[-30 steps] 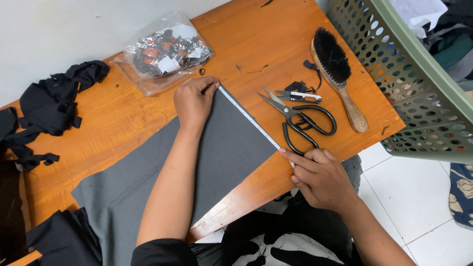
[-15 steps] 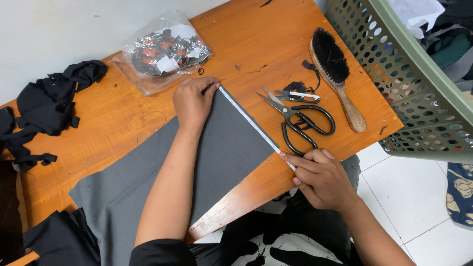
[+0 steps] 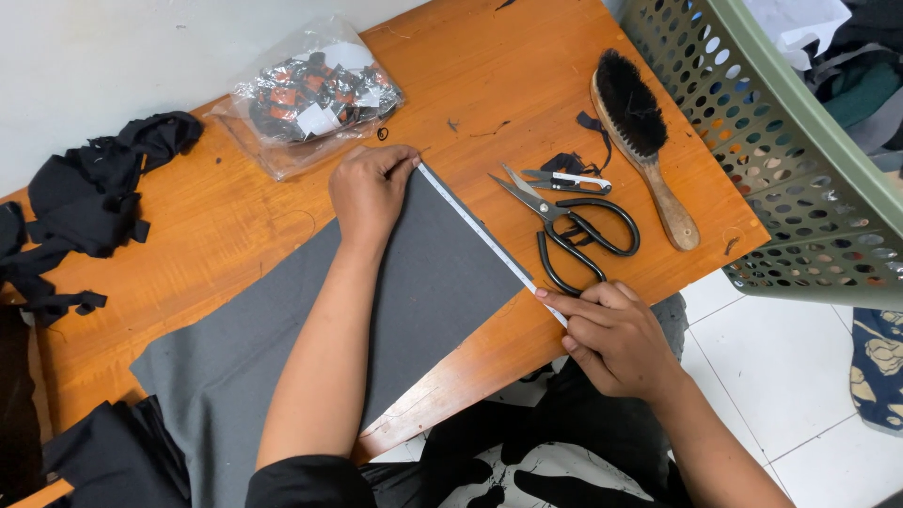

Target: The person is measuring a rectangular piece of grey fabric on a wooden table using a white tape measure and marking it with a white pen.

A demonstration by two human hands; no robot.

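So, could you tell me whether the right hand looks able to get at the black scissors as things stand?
Probably yes: the right hand pins the measuring tape just beside the scissors, with only bare table between; it would have to release the tape.

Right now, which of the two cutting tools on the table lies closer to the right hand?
The large black-handled scissors, whose loops nearly reach the right hand. The small silver thread snips lie farther up the table, beyond the scissors' blades.

A tailoring workshop: scissors (image 3: 574, 230), grey cloth (image 3: 282, 348), fabric scraps (image 3: 89, 202) on a wooden table (image 3: 489, 75).
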